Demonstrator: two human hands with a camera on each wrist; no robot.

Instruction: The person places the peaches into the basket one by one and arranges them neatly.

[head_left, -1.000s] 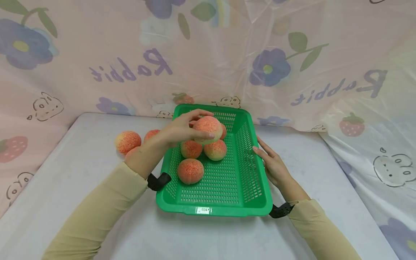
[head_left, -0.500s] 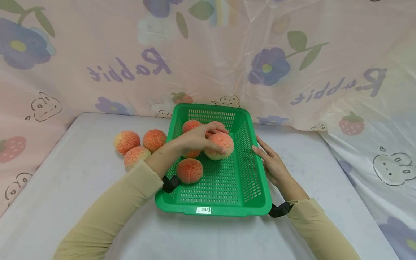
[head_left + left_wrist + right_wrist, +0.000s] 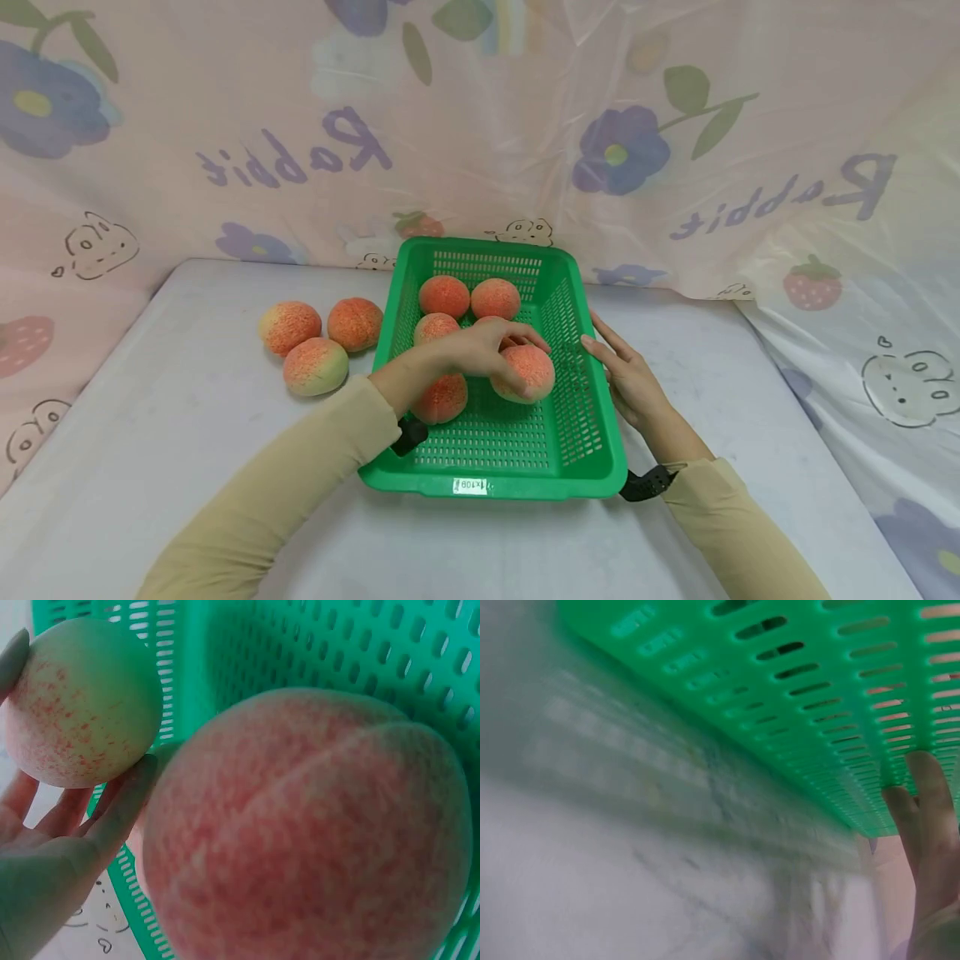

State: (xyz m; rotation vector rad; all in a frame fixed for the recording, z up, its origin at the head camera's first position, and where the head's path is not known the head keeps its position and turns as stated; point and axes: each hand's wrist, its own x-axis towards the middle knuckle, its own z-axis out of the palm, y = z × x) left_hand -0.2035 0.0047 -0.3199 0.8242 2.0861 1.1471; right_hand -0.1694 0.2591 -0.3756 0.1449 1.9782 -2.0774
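My left hand holds a pink-and-cream peach over the middle of a green perforated basket. Its thumb and fingers spread around the fruit, as the left wrist view also shows with the held peach. Close to that wrist camera, a redder peach fills much of the picture. Several peaches lie along the basket's left and far side, one partly hidden behind the left hand. My right hand grips the basket's right side, thumb at the rim; in the right wrist view its fingers lie against the outer wall.
Left of the basket on the white table, a red-orange peach, a yellow-red peach and a greenish peach sit close together. A printed curtain hangs behind the table. A white label marks the basket's near rim.
My left hand has carried the peach rightward and nearer within the basket, uncovering peaches behind it and the three on the table. The right hand stays at the basket's side.
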